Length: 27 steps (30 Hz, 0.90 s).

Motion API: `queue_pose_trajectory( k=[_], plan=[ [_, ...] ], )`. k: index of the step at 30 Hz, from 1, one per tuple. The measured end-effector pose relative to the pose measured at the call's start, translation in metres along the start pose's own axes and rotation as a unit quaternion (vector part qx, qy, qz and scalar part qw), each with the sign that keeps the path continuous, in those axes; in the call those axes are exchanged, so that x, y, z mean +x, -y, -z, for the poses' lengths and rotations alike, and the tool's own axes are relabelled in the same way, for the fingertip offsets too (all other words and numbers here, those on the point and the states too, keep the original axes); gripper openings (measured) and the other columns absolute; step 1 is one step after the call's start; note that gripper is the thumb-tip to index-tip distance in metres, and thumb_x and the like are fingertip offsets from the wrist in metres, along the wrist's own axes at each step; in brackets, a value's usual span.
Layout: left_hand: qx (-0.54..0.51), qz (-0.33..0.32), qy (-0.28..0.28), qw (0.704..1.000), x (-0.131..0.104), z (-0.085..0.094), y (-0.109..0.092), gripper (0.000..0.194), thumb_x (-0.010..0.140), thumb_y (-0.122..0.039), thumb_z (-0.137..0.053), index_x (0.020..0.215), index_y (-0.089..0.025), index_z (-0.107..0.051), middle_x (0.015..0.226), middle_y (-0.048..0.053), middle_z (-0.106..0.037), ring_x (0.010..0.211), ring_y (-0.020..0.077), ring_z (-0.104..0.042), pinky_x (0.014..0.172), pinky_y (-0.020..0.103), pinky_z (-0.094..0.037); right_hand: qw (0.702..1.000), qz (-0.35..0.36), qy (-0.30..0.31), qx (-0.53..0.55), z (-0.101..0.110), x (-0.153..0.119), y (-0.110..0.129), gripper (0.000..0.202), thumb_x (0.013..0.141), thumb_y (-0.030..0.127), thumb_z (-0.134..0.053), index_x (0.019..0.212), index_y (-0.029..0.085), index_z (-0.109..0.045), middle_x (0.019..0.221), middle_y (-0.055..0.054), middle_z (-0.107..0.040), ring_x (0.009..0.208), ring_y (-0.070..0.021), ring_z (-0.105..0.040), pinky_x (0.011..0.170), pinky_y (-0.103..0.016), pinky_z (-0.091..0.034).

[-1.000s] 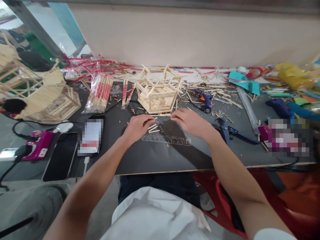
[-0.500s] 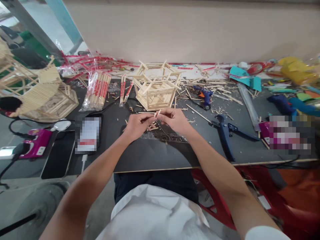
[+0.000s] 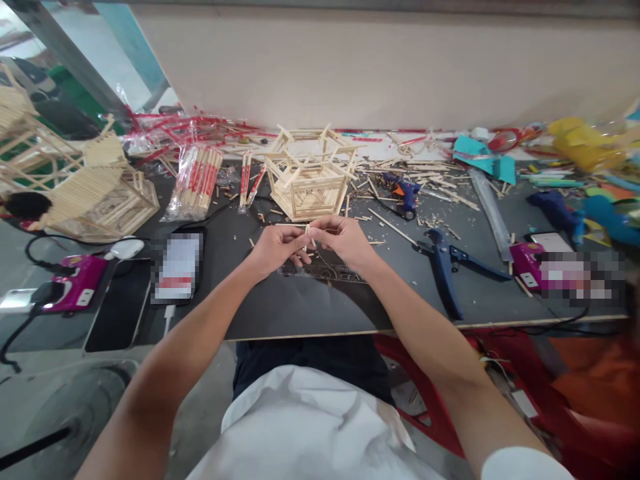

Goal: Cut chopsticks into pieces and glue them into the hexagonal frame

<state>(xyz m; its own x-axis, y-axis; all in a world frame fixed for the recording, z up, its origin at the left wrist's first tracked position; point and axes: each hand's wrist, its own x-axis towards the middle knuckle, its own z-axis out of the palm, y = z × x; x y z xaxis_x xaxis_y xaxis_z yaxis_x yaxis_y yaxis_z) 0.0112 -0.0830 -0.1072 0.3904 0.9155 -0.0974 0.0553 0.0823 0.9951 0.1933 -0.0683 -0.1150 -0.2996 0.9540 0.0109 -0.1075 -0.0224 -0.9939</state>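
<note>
Short wooden pieces [image 3: 308, 230]: pale and slim, pinched where my fingertips meet, directly between my two hands; how many there are I cannot tell.
Left hand [image 3: 276, 249]: thumb and forefinger drawn narrow on the pieces; the other fingers curl loosely below.
Right hand [image 3: 346, 241]: closed to a narrow pinch on the same pieces; its fingertips meet those of my left.
Ruler [image 3: 345, 271]: clear, flat plastic with cut-out shapes; it lies just below my hands, on the near side.
Stick frame [image 3: 320, 199]: many-sided and open, built of smooth pale sticks, its floor ribbed with close rows; it stands just beyond my hands.
Cutter [image 3: 445, 277]: dark blue, handles spread, to the right of my right hand.
Glue gun [image 3: 409, 189]: blue with an orange part, among scattered splinters.
Wrapped sticks [image 3: 197, 179]: straight, red-banded, in crinkled clear film, beyond my left hand.
Tabletop [image 3: 300, 317]: dark grey and matte, with a pale, thin front edge.
</note>
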Motion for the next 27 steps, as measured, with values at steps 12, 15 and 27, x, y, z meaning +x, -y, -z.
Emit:
queue_pose_trajectory(
  k=[12,15,27],
  plan=[
    [-0.028,0.004,-0.027,0.999,-0.0003,-0.0009,0.0006,0.044,0.071,-0.051,-0.082,0.088,-0.011,-0.073,0.068,0.004,-0.071,0.061,0.0165,-0.071,0.055,0.023,-0.058,0.996,-0.058,-0.002,0.068,-0.0047,-0.0014,-0.0019,0.039,0.062,0.047,-0.087,0.079,0.017,-0.069,0.064,0.005,-0.058,0.053,-0.0051,-0.042,0.049,-0.023,-0.032],
    [-0.042,0.008,-0.024,0.999,-0.0013,-0.0024,-0.0012,0.045,0.072,-0.051,-0.082,0.091,-0.011,-0.073,0.073,0.005,-0.072,0.061,0.0153,-0.071,0.054,0.022,-0.058,0.99,-0.086,-0.004,0.108,-0.0053,-0.0013,-0.0014,0.04,0.058,0.045,-0.089,0.077,0.018,-0.067,0.065,0.005,-0.058,0.053,-0.0047,-0.041,0.047,-0.022,-0.027],
    [-0.05,0.019,-0.009,0.999,-0.0015,0.0005,0.0028,0.047,0.073,-0.055,-0.08,0.089,-0.011,-0.07,0.075,0.008,-0.074,0.061,0.0156,-0.072,0.056,0.021,-0.059,0.985,-0.117,0.014,0.122,-0.0053,-0.0025,0.0,0.04,0.055,0.045,-0.09,0.075,0.02,-0.066,0.059,0.005,-0.059,0.053,-0.0067,-0.045,0.046,-0.023,-0.024]
  ],
)
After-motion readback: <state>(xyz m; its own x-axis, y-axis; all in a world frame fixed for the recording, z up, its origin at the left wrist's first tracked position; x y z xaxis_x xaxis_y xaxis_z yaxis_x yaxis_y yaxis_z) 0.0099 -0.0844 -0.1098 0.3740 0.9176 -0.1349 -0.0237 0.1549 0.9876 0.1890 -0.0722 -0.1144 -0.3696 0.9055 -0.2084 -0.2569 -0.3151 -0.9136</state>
